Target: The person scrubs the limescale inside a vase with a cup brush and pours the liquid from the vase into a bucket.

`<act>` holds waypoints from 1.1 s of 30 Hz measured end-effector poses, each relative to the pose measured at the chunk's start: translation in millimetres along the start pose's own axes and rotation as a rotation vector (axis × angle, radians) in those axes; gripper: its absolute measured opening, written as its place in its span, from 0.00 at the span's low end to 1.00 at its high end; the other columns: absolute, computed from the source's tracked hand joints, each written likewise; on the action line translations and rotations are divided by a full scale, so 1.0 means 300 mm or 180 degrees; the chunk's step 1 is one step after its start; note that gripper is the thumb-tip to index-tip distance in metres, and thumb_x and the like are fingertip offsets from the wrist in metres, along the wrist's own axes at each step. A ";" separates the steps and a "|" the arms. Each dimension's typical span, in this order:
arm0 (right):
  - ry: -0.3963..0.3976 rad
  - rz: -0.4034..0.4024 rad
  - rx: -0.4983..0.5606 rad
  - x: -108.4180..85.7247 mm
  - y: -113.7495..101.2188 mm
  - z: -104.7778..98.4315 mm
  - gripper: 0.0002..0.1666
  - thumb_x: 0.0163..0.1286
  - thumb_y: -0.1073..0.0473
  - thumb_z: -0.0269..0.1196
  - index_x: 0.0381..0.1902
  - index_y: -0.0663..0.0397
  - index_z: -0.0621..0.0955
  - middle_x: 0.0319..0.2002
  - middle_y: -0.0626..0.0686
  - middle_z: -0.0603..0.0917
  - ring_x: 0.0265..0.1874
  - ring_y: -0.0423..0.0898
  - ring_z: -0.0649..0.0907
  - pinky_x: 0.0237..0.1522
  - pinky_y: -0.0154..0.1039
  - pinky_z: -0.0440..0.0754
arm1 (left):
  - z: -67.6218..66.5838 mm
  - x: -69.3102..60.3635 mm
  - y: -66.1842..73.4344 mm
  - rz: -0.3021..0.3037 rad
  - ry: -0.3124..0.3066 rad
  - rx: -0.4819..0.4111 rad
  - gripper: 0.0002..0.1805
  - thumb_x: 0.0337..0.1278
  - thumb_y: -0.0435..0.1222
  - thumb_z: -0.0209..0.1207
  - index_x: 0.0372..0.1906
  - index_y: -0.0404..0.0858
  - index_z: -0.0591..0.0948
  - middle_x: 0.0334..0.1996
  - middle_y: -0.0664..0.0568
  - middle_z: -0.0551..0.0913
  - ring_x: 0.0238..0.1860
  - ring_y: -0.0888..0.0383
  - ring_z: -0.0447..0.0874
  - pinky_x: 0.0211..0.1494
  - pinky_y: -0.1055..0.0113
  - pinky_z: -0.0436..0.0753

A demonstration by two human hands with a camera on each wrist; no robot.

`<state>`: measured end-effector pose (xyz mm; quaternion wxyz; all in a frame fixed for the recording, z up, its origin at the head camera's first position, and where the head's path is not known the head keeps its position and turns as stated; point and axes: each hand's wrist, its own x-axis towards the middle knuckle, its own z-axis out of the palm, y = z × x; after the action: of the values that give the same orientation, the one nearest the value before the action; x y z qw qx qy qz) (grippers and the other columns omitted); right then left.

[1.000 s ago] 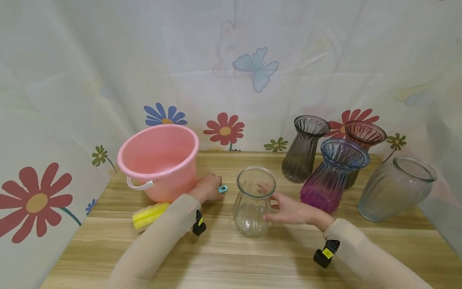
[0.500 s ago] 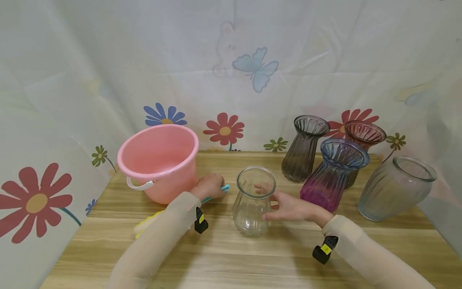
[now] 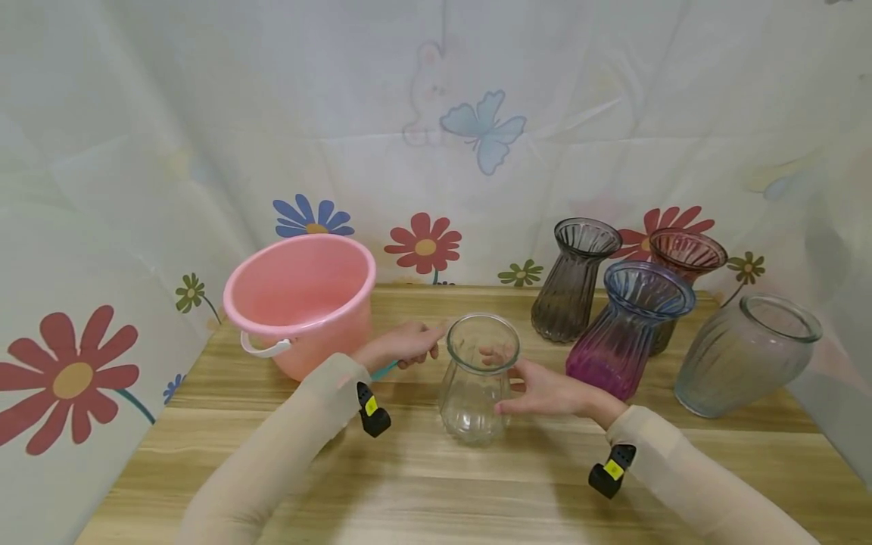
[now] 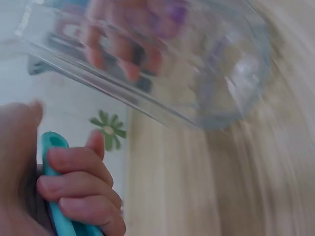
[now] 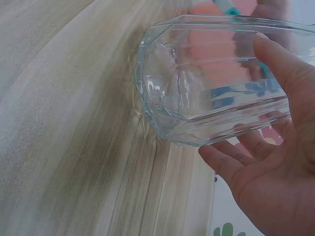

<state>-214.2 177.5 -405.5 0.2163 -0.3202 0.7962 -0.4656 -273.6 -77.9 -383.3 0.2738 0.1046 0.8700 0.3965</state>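
A clear glass vase (image 3: 477, 393) stands upright in the middle of the table. My right hand (image 3: 555, 390) holds it from the right side, thumb in front and fingers behind; the right wrist view shows the thumb (image 5: 278, 56) along the glass (image 5: 177, 88). My left hand (image 3: 402, 344) is just left of the vase rim, fingers curled round a teal handle (image 4: 59, 211), as the left wrist view shows. Part of the teal handle (image 3: 384, 371) shows below the left wrist in the head view. What the handle ends in is hidden behind the forearm.
A pink bucket (image 3: 327, 341) with a white handle stands at the left. On the right are a grey vase (image 3: 565, 295), a blue and purple vase (image 3: 613, 348), a red vase (image 3: 686, 253) behind it and a pale clear vase (image 3: 742, 363). A patterned curtain (image 3: 272, 113) hangs behind the table.
My left hand has lifted slightly and moved right, towards the vase rim, with the teal handle. The yellow sponge-like piece at the left is now out of sight. My right hand has hardly moved.
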 end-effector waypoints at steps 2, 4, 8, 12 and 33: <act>0.0010 0.0002 0.0010 0.000 0.001 0.001 0.46 0.58 0.60 0.65 0.69 0.58 0.54 0.70 0.59 0.54 0.65 0.61 0.62 0.61 0.59 0.63 | -0.011 -0.017 0.028 -0.0049 0.0000 -0.0039 0.40 0.54 0.68 0.38 0.26 0.33 0.77 0.09 0.56 0.60 0.10 0.61 0.53 0.14 0.69 0.58; 0.0005 -0.0009 0.0025 0.000 0.002 0.001 0.47 0.59 0.61 0.64 0.70 0.59 0.53 0.70 0.60 0.53 0.65 0.62 0.62 0.61 0.60 0.62 | -0.023 -0.036 0.057 -0.0113 -0.0015 -0.0135 0.37 0.55 0.67 0.38 0.18 0.38 0.72 0.09 0.56 0.59 0.10 0.60 0.52 0.15 0.68 0.57; -0.0002 -0.0021 0.0060 0.000 0.002 0.003 0.46 0.59 0.62 0.64 0.69 0.60 0.52 0.70 0.61 0.52 0.65 0.63 0.61 0.61 0.61 0.61 | -0.051 -0.075 0.115 -0.0134 -0.0081 -0.0434 0.29 0.60 0.57 0.41 0.10 0.43 0.61 0.08 0.57 0.55 0.10 0.61 0.50 0.16 0.69 0.53; 0.0015 -0.0029 0.0059 0.001 0.005 0.002 0.46 0.59 0.63 0.64 0.69 0.59 0.53 0.70 0.61 0.52 0.65 0.63 0.61 0.61 0.61 0.61 | -0.091 -0.111 0.170 -0.0002 -0.0287 -0.0743 0.25 0.59 0.49 0.39 0.09 0.44 0.56 0.08 0.57 0.52 0.09 0.62 0.48 0.16 0.70 0.51; 0.0107 0.0022 -0.0043 -0.004 0.008 0.009 0.49 0.57 0.61 0.65 0.70 0.56 0.52 0.68 0.64 0.58 0.64 0.62 0.64 0.61 0.59 0.63 | -0.375 -0.383 0.429 0.1943 0.0255 -0.2575 0.24 0.59 0.40 0.29 0.06 0.43 0.51 0.03 0.58 0.51 0.07 0.61 0.45 0.15 0.69 0.43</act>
<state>-212.4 177.8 -408.9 0.2024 -0.3110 0.8039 -0.4648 -245.9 -109.5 -181.8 0.1304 0.2243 0.5863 0.7674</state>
